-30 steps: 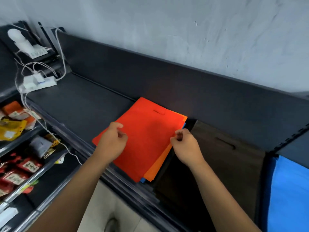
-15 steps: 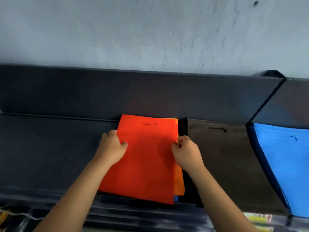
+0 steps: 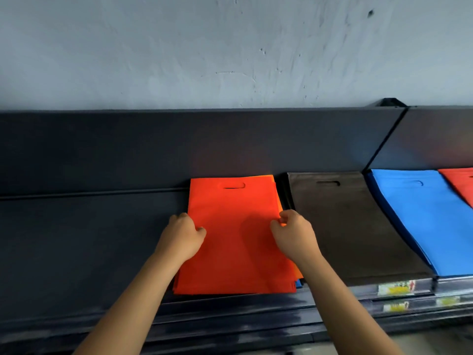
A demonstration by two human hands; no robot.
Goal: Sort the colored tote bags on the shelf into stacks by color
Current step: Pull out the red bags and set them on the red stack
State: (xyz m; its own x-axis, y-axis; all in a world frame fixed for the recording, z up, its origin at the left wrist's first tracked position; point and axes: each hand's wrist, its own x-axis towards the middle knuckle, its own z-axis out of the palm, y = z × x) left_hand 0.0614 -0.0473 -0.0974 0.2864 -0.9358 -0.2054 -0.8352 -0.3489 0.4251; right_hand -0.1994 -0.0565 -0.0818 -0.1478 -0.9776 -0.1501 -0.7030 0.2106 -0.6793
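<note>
Gripping the top red-orange tote bag at both side edges, the left hand and right hand pinch the flat, matte non-woven sheet, apparently to peel it off a mixed pile on the dark shelf. Orange and blue edges peek beneath; right of that pile lie brown, blue and red stacks.

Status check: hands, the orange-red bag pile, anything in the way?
Left hand and right hand pinch the top orange-red bag by its side edges. Lighter orange and blue edges peek out beneath. Dark brown stack beside it; nothing in the way.
</note>
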